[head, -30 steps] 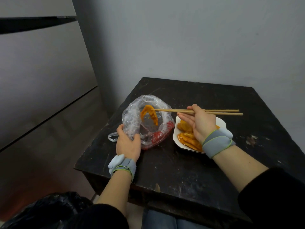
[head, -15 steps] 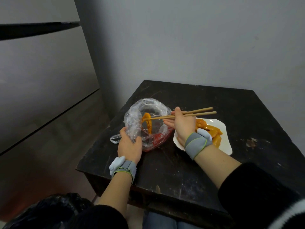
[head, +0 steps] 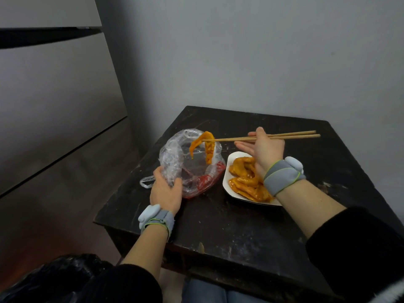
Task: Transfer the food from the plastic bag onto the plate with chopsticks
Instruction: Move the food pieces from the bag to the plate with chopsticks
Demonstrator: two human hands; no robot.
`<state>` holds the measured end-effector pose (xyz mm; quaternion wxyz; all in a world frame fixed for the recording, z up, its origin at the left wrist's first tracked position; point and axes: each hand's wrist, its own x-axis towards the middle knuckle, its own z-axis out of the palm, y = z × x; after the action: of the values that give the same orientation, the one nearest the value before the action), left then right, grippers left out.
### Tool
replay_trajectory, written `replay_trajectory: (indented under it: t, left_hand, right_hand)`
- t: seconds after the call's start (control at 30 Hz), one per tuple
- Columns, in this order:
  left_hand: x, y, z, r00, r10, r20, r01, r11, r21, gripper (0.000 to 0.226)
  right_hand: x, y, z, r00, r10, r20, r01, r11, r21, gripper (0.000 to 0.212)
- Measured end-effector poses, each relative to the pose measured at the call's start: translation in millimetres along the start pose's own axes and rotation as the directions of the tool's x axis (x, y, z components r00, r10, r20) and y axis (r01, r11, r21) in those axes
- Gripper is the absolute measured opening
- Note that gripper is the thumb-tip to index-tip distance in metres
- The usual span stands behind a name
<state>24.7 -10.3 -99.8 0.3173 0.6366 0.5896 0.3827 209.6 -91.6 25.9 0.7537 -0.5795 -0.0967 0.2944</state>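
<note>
Black and crinkly, a sack shows low down, at 8 o'clock from the dark bench. On the bench, the left hand grips the clear plastic bag. Its fingers are curled round the plastic at the bag's 7 o'clock side. The bag lies open, with red sauce in its 5 o'clock corner.

A long orange strip of food hangs over the bag's open mouth. It is draped over the tips of the chopsticks. The chopsticks point out to 3 o'clock, and the right hand pinches them, its lower fingers stretched out flat.

A white plate sits just beside the bag at its 3 o'clock side, partly under the right wrist. A pile of orange food lies on it. Both wrists wear grey bands.
</note>
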Motion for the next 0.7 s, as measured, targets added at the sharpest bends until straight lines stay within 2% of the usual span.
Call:
replay_trajectory:
  t: [0.27, 0.43, 0.7]
  left_hand:
    - [-2, -1, 4, 0.998, 0.049, 0.027, -0.051, 0.995, 0.091, 0.058]
    - [-2, 0, 5, 0.997, 0.064, 0.048, -0.069, 0.991, 0.116, 0.062]
    - [-1, -3, 5, 0.994, 0.089, 0.066, -0.098, 0.986, 0.138, 0.060]
  right_hand:
    - [10, -34, -47, 1.000, -0.008, 0.017, 0.007, 0.999, 0.036, 0.024]
    - [19, -48, -85, 0.999, -0.024, -0.035, 0.026, 0.997, 0.074, 0.023]
    - [30, -52, -125, 0.992, 0.030, -0.122, -0.025, 0.999, 0.046, 0.022]
